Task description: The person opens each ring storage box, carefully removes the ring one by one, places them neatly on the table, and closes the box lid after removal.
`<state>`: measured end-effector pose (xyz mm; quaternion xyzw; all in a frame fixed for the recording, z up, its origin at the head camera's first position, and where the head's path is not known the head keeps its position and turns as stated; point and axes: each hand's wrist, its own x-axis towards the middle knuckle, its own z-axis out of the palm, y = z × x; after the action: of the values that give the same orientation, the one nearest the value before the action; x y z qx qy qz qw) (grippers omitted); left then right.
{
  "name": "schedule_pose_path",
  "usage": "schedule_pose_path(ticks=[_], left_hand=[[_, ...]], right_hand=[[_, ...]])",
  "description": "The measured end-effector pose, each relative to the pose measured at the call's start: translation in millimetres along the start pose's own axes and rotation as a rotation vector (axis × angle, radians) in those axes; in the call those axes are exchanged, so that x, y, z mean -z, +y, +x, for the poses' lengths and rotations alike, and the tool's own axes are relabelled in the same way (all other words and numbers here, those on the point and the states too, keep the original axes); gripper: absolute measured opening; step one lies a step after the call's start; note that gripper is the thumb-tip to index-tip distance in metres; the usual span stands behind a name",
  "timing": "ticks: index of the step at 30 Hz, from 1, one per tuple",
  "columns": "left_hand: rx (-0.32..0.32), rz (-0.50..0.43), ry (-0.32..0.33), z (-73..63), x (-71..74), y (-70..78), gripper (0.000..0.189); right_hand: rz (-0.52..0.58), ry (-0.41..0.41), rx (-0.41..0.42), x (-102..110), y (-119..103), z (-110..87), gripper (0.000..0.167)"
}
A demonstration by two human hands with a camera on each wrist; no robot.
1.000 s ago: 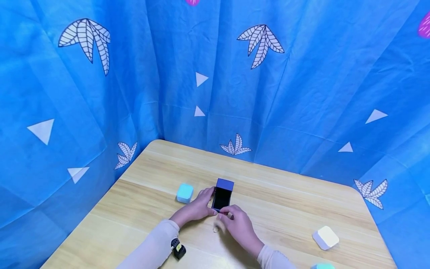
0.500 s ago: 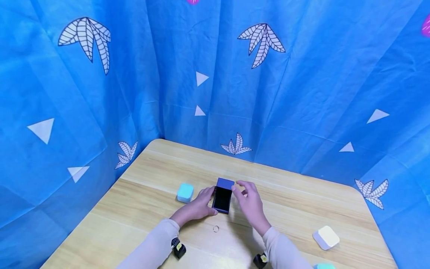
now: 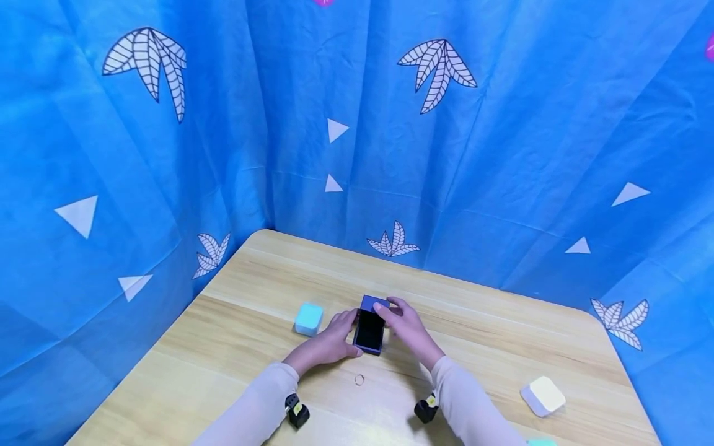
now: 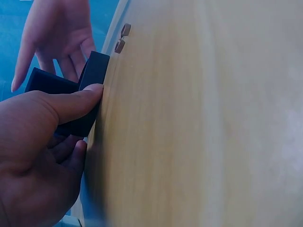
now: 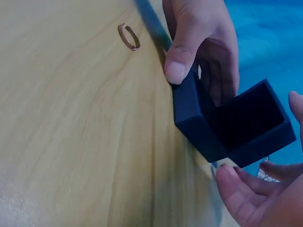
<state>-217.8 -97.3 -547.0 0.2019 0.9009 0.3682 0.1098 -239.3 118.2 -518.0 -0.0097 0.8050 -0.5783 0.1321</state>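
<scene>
A curtained-off workspace, room type unclear, shown by blue leaf-printed cloth [image 3: 385, 161] hanging behind a wood-grain table [image 3: 474, 347].

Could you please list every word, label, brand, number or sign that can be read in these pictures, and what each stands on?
No text can be read in any view.
Left wrist device and right wrist device: a yellow patch on each, too small to read if it bears lettering.
Blue box: no lettering on the faces in view.
Blue curtain: printed leaves and triangles, no words or numbers.
</scene>
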Motion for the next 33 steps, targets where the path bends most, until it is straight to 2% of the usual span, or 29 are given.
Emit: schedule_pose_path(ticks=[12,22,33], left_hand=[[-0.011,0.018,0.001,-0.4,-0.1,2.3,0.090],[-0.023,0.007,0.001,-2.4,1.6,4.9,0.092],[0.007,0.001,-0.008,-1.5,0.2,1.6,0.093]], right_hand=[[0.033,-0.017,0.006,-2,7,1.7,0.079],[0.083,-0.064,0.035,-5,7,-3.0,0.063],[0.092,-0.068,0.038,-8,11,-8.5,0.071]])
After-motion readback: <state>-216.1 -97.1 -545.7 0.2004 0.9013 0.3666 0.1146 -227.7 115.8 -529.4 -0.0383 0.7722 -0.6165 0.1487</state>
